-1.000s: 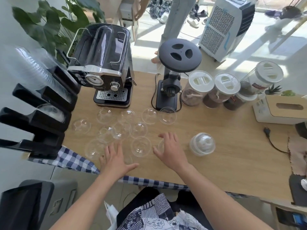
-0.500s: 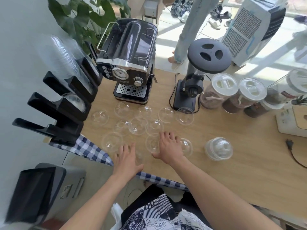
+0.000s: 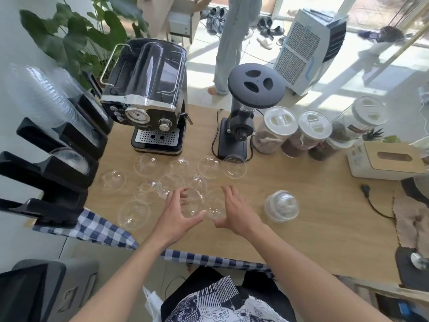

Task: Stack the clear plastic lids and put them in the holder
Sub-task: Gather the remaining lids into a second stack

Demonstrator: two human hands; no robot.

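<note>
In front of the coffee machine (image 3: pixel 151 101), loose lids (image 3: pixel 146 164) dot the worktop (image 3: pixel 325 228). The left hand (image 3: pixel 176 213) grips a lid (image 3: pixel 192 203), and the right hand (image 3: pixel 235 213) grips a second lid (image 3: pixel 214 205). A small stack (image 3: pixel 281 206) sits further right. Most lids are still outside the holder (image 3: pixel 58 163) to the machine's left, so the task looks barely begun.

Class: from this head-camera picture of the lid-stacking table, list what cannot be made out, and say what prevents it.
- Head view: how many lids the domed stack holds. Its clear layers blend together.
- Head view: the full length of the holder. The left edge cuts it off.
- Head view: whether the left hand grips the left lid, or the right hand the right lid. Clear plastic hides the contact.
- Head view: the jar label. It is too small to read.
</note>
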